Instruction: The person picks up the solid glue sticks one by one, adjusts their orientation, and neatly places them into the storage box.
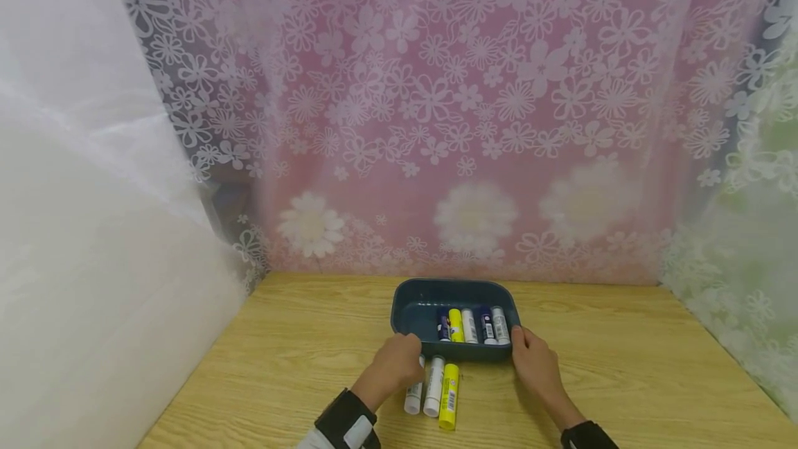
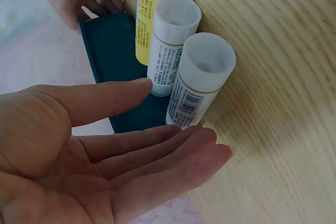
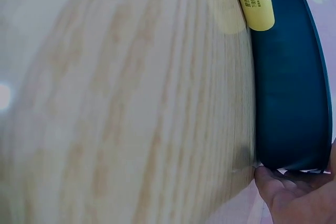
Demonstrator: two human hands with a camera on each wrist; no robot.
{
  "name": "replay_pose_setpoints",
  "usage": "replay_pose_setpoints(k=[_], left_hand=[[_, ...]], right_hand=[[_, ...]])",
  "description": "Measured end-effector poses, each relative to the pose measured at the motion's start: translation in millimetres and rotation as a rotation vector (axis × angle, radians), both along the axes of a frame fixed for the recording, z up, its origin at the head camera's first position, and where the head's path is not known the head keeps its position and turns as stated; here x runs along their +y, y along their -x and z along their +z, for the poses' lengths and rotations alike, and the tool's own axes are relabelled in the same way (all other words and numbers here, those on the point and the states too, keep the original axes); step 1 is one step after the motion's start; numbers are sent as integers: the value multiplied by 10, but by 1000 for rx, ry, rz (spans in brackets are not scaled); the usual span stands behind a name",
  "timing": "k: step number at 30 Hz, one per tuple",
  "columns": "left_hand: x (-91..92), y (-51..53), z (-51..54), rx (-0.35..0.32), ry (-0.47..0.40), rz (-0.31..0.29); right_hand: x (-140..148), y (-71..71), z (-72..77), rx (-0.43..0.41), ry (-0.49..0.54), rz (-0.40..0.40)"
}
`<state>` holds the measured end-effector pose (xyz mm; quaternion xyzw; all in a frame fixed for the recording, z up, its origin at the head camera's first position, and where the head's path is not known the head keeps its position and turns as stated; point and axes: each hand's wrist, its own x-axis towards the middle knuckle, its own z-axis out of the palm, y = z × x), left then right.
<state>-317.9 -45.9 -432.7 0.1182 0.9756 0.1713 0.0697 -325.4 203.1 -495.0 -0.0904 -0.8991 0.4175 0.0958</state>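
Note:
A dark teal tray (image 1: 467, 352) sits on the table, with several white, yellow and dark blue glue sticks (image 1: 470, 326) side by side in its right part. My right hand (image 1: 537, 366) grips the tray's right end, thumb up by the rim. In front of the tray lie a yellow glue stick (image 1: 449, 397) and two white ones, the middle one (image 1: 433, 386) and the left one (image 1: 413, 399). At the left one is my left hand (image 1: 395, 366). The left wrist view shows its thumb and fairly straight fingers apart, beside the nearest white glue stick (image 2: 202, 77); firm contact is unclear.
The wooden table (image 1: 299, 359) ends at a pink flowered curtain (image 1: 399, 123) just behind the tray. A pale sheet (image 1: 93, 192) hangs along the left edge, and a flowered translucent sheet (image 1: 748, 262) along the right.

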Motion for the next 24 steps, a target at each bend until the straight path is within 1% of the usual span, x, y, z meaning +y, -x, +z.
replay_pose_setpoints(k=[4, 8, 10, 14, 19, 24], left_hand=[[0, -11, 16, -17, -4, 3], [-4, -21, 9, -2, 2, -2], [-5, -22, -6, 6, 4, -2], [-6, -11, -49, -6, 11, 5], [-19, -1, -107, 2, 24, 12], [-11, 19, -131, 15, 29, 12]], right_hand=[[6, 4, -9, 4, 2, 4], [11, 5, -22, 11, -4, 5], [12, 2, -22, 9, -1, 4], [7, -4, -19, 12, 3, 0], [-5, -11, -11, 15, 6, -2], [5, -9, -16, 12, 10, -1]])
